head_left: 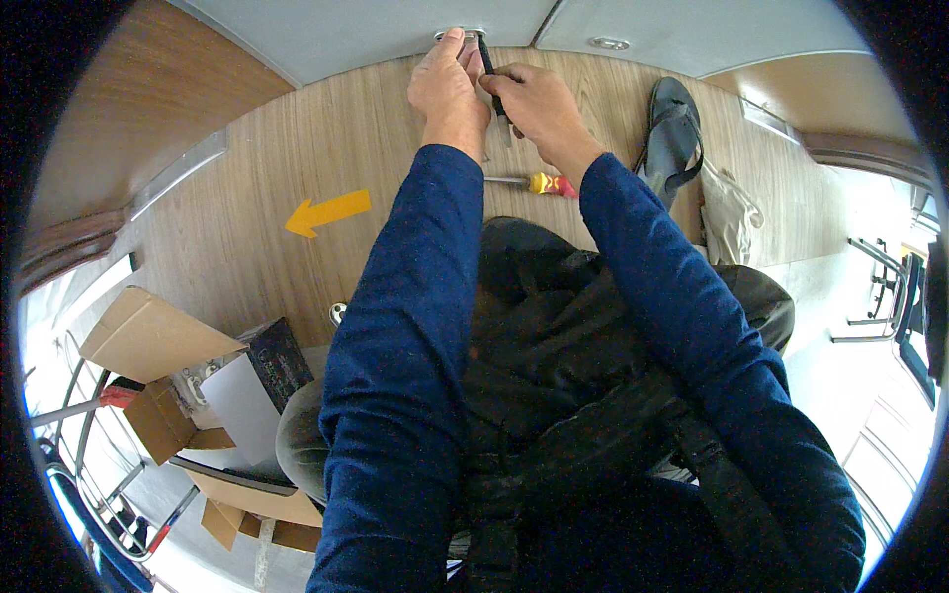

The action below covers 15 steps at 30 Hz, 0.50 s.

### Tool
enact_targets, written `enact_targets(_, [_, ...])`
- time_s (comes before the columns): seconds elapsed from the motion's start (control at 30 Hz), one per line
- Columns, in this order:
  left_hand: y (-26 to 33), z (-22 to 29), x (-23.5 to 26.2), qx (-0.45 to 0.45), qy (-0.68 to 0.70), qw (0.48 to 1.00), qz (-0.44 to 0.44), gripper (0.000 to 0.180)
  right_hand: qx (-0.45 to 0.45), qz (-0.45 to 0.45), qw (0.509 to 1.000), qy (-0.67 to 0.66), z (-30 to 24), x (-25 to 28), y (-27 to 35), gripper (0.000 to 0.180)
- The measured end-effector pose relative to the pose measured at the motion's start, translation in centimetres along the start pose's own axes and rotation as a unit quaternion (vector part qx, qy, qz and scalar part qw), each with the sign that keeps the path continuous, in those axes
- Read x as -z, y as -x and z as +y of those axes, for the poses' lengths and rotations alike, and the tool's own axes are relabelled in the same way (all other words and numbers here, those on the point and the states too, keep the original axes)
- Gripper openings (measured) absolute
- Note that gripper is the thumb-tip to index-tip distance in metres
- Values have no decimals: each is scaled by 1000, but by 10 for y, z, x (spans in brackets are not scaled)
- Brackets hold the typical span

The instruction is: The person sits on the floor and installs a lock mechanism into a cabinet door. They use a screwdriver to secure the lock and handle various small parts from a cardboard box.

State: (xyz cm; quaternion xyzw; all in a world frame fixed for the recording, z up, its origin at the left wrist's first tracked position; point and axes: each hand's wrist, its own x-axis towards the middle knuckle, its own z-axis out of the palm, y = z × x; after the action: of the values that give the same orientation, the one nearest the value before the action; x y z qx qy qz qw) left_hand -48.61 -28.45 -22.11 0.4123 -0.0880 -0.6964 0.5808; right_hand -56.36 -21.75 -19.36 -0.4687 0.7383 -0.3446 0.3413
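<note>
At the top, my left hand [447, 91] reaches up to an oval metal fitting [442, 37] on the lower part of a grey panel [395, 25]. Its fingers are bent and its thumb points upward; whatever they grip is hidden. Beside it, my right hand [539, 104] is closed around a slim black tool [488, 61], whose upper end meets the fitting. The tool's exact kind is unclear. On the wood-look floor between my forearms lies a screwdriver [544, 184] with a yellow and red handle and its shaft pointing left.
A second oval fitting [610, 42] is on the panel to the right. Black flip-flop [672, 133] and beige cloth bag [730, 212] lie right. A yellow arrow [326, 211] marks the floor. Lower left stand open cardboard boxes [158, 336]; chairs [870, 296] stand far right.
</note>
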Motion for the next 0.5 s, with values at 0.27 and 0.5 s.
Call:
enact_targets(0.27, [0, 0, 2, -2, 24, 1000, -18, 28, 29, 9, 1000, -2, 8, -3, -9, 28])
enact_targets(0.5, [4, 2, -2, -9, 17, 1000, 17, 24, 14, -17, 1000, -7, 2, 0, -5, 26])
